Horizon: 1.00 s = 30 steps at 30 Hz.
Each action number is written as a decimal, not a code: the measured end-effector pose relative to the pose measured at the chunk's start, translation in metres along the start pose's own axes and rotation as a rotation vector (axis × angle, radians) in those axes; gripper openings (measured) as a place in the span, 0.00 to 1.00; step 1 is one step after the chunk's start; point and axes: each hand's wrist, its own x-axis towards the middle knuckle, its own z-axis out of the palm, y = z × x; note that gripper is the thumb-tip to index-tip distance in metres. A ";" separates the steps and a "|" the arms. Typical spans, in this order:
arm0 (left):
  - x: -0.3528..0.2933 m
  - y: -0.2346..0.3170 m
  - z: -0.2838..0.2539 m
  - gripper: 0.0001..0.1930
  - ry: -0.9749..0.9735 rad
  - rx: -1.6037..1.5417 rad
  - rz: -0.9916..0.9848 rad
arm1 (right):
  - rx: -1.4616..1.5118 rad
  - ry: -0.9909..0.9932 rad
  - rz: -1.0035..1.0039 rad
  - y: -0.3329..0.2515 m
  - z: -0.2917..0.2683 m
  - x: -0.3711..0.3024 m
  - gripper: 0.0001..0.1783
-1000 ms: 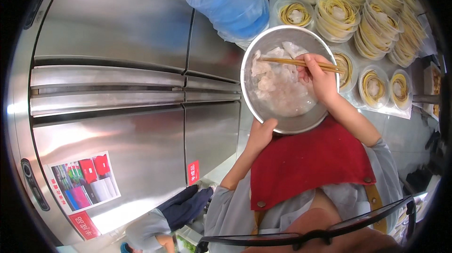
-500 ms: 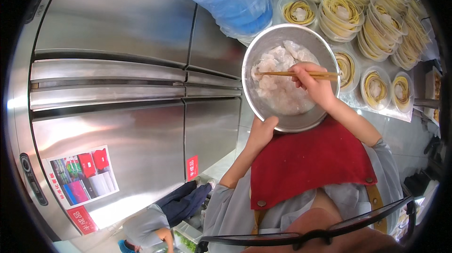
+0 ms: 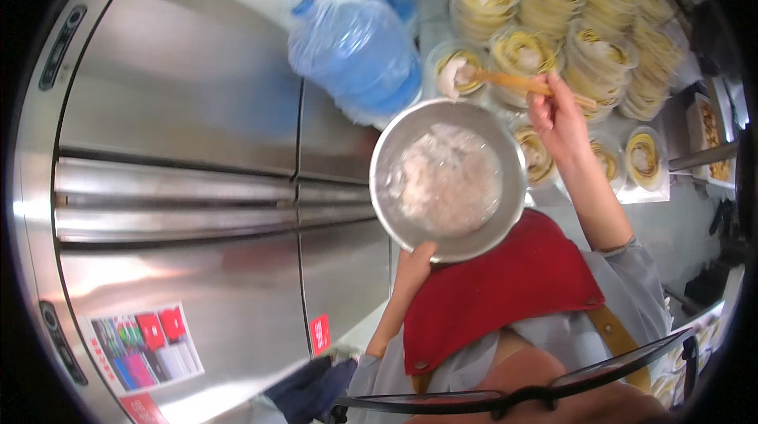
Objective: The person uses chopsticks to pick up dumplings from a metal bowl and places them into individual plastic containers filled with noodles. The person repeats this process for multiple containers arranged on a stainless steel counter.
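Chopsticks [image 3: 509, 80] now out of the steel bowl [image 3: 448, 245], at a noodle tub [image 3: 432, 69] with a pale slice [image 3: 451, 80]; so one portion has left the steel bowl, tub contact unclear; long axis crosswise, tips left, slightly away; right hand [image 3: 564, 118] fingers clenched on chopsticks, left hand [image 3: 415, 263] gripping the rim

Smooth metal bowl [image 3: 382, 197]; wooden chopsticks [image 3: 509, 81]; matt cloth apron [image 3: 505, 286]; glossy steel refrigerator [image 3: 181, 92].
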 end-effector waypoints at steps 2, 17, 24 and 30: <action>-0.002 -0.005 0.000 0.18 0.016 -0.003 -0.008 | -0.002 0.098 -0.151 -0.044 -0.008 0.023 0.15; 0.024 -0.022 -0.006 0.18 0.039 -0.200 0.056 | -0.615 0.475 -0.755 -0.158 -0.041 0.140 0.15; 0.016 -0.016 -0.004 0.20 0.041 -0.051 0.015 | -0.928 -0.216 -0.210 -0.068 0.014 0.011 0.13; 0.005 0.011 -0.001 0.23 -0.056 0.010 -0.018 | -1.077 -0.709 -0.220 0.032 0.033 -0.034 0.07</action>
